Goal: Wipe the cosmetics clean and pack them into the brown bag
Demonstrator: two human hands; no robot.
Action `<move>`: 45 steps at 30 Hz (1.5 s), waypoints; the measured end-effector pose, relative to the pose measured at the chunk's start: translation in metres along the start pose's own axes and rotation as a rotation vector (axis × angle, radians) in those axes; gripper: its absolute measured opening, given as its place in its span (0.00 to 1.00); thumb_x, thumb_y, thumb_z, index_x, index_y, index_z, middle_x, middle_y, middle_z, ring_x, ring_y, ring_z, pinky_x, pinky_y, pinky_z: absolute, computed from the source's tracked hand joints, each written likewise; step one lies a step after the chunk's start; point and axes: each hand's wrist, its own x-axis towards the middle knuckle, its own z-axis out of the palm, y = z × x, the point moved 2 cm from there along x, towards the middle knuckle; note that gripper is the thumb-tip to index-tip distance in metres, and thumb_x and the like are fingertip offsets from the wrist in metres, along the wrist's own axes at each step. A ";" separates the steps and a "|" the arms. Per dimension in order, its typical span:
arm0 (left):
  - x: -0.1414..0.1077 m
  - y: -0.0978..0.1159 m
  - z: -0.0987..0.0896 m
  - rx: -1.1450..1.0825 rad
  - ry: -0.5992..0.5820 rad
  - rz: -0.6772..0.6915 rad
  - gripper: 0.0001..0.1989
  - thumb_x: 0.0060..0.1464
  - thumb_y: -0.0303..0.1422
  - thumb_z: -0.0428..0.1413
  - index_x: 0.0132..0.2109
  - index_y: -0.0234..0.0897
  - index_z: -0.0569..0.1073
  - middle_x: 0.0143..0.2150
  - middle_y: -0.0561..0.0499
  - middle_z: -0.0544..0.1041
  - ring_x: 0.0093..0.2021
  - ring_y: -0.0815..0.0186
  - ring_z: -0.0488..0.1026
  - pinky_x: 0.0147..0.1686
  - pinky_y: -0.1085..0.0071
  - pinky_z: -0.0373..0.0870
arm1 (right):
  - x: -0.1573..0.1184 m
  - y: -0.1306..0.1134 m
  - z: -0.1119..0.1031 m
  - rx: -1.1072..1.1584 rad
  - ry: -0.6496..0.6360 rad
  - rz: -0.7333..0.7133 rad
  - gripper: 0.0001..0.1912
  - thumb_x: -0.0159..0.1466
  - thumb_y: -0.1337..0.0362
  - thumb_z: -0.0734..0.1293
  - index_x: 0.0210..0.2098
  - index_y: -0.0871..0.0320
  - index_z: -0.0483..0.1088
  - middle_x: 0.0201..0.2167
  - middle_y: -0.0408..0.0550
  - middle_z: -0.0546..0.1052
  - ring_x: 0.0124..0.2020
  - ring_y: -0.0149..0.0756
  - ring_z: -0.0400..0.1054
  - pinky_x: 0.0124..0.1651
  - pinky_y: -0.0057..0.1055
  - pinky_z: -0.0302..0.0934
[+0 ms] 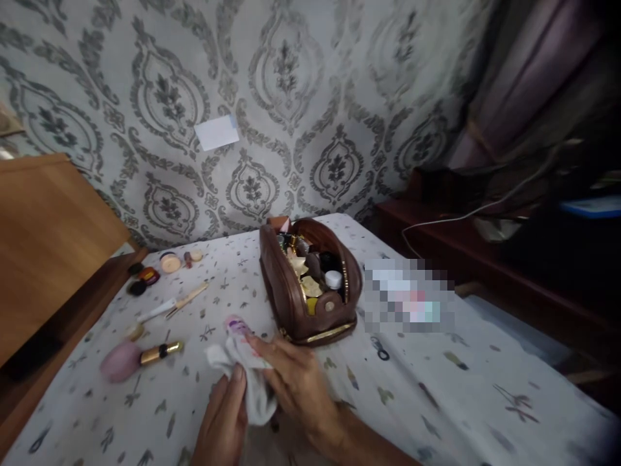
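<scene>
My left hand is closed on a white cloth, thumb pressed against it. Held in my right hand is a small pink and white tube with purple print; its lower part is hidden by fingers and cloth. The cloth lies against the tube's side, and both hands are close together over the near part of the table. Just beyond them stands an unzipped brown makeup bag, filled with small cosmetics, including a white-lidded jar and gold star-shaped pieces.
On the left lie a pink makeup brush, a white and tan stick-like tool and several small jars. The printed tablecloth covers the surface. A wooden panel rises at left; a blurred-out item lies right.
</scene>
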 end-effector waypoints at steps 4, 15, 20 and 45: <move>0.014 0.023 0.030 -0.211 -0.039 -0.087 0.24 0.51 0.55 0.57 0.40 0.39 0.77 0.38 0.47 0.81 0.35 0.59 0.76 0.25 0.67 0.74 | -0.003 -0.004 -0.017 0.209 0.014 0.100 0.20 0.71 0.61 0.57 0.59 0.53 0.70 0.32 0.49 0.76 0.31 0.33 0.71 0.34 0.27 0.67; 0.009 0.039 0.028 -0.067 -0.162 -0.067 0.26 0.53 0.57 0.55 0.30 0.36 0.74 0.21 0.50 0.75 0.18 0.67 0.67 0.18 0.73 0.65 | 0.010 -0.025 -0.073 0.349 0.053 0.316 0.24 0.70 0.54 0.59 0.20 0.56 0.69 0.15 0.41 0.65 0.16 0.27 0.56 0.22 0.23 0.57; 0.015 0.060 0.021 0.278 -0.093 0.226 0.16 0.55 0.48 0.58 0.34 0.39 0.76 0.22 0.54 0.73 0.25 0.65 0.70 0.28 0.72 0.69 | 0.012 -0.021 -0.108 0.317 0.148 0.409 0.27 0.69 0.51 0.59 0.17 0.56 0.61 0.12 0.40 0.63 0.15 0.26 0.56 0.18 0.24 0.50; 0.068 0.112 0.068 1.385 -0.323 1.420 0.33 0.54 0.22 0.44 0.68 0.42 0.57 0.37 0.51 0.76 0.30 0.64 0.76 0.26 0.70 0.68 | 0.097 0.036 -0.162 -0.194 -0.158 0.201 0.20 0.71 0.60 0.56 0.23 0.58 0.58 0.19 0.38 0.60 0.21 0.25 0.50 0.28 0.28 0.44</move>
